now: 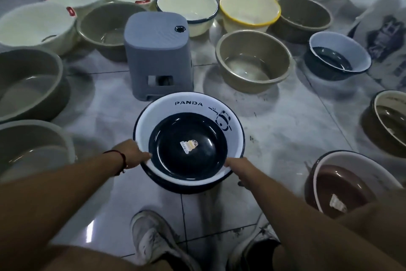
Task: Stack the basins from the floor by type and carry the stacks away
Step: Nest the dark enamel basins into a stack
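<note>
I hold the round white plastic basin with the dark blue bottom and the word PANDA (189, 138) by its near rim, in front of my feet. My left hand (131, 153) and my right hand (238, 168) pinch the rim. The matching small basin (339, 57) lies far right, nearer my right hand.

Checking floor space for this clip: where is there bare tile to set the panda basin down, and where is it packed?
Bare tile lies right of the panda basin, bordered by the tan basin behind and the brown basin at the right. A smaller patch lies left of it, beside the grey stool. Behind the stool, basins stand rim to rim.
</note>
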`<state>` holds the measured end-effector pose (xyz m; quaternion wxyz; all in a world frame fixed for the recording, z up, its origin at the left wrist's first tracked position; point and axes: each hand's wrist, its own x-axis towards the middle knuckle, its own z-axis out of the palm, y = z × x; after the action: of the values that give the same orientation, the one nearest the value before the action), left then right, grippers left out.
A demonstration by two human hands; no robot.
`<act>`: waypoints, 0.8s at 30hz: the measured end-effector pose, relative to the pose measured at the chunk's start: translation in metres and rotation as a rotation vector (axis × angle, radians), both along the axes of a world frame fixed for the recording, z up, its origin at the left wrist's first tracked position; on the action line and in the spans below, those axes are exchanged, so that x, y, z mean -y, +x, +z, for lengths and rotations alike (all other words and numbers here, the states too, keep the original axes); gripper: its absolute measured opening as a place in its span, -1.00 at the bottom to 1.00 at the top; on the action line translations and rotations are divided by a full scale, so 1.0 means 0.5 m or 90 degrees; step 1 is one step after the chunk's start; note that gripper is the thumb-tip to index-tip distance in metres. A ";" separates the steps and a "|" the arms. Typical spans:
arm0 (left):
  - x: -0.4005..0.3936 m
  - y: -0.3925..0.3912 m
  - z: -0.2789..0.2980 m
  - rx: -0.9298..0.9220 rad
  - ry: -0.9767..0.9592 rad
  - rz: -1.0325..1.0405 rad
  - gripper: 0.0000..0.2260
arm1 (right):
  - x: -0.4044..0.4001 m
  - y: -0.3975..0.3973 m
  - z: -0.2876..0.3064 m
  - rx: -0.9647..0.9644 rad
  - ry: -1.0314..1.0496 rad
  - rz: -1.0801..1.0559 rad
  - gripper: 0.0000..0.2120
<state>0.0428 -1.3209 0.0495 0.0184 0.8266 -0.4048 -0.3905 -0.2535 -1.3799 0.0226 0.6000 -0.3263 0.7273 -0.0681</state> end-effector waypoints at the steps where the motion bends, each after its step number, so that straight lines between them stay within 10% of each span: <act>1: 0.004 -0.007 -0.017 0.007 0.011 0.009 -0.64 | 0.001 -0.004 -0.013 0.005 0.029 -0.002 -0.64; 16: 0.201 -0.182 -0.079 -0.033 0.055 -0.298 -0.59 | 0.072 -0.232 -0.068 -0.018 -0.035 -0.186 -0.72; 24: 0.309 -0.364 0.069 0.182 0.133 -0.657 -0.40 | 0.059 -0.416 0.099 -0.213 -0.204 0.042 -0.46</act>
<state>-0.1393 -1.4755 0.0841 -0.3135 0.5630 -0.7153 -0.2706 -0.4617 -1.4094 0.0722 0.4134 -0.4478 0.7855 -0.1078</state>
